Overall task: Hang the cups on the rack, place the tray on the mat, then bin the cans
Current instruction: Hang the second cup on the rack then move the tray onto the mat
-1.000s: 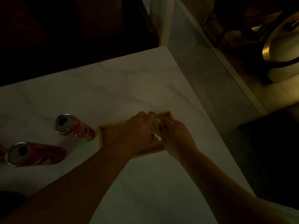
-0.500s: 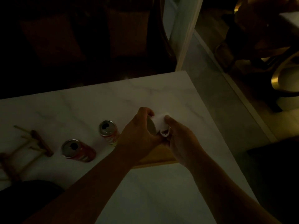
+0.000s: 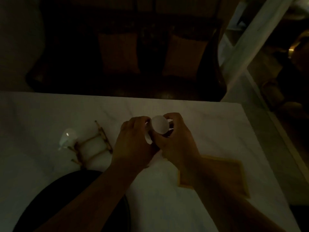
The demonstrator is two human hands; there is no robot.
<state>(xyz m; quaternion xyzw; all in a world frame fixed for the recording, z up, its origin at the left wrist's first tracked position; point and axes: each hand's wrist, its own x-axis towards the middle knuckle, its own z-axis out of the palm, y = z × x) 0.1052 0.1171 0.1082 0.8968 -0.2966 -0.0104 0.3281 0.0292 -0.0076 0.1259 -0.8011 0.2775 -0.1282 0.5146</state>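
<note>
Both hands hold a small white cup [image 3: 159,125] above the middle of the white marble table [image 3: 209,124]. My left hand [image 3: 133,141] grips its left side and my right hand [image 3: 175,139] wraps its right side. The wooden cup rack [image 3: 91,144] lies to the left of my hands, with another white cup [image 3: 67,137] at its left end. The wooden tray [image 3: 232,173] sits on the table under my right forearm, partly hidden. The cans are not visible; my hands and arms may cover them.
A dark round mat [image 3: 50,198] lies at the near left under my left forearm. A dark chair [image 3: 150,56] stands beyond the table's far edge. The table's right edge drops to the floor [image 3: 267,123].
The white cup came up off the tray in both hands and moved left toward the rack. The view swung left, so the rack and mat came in and the cans went out of sight.
</note>
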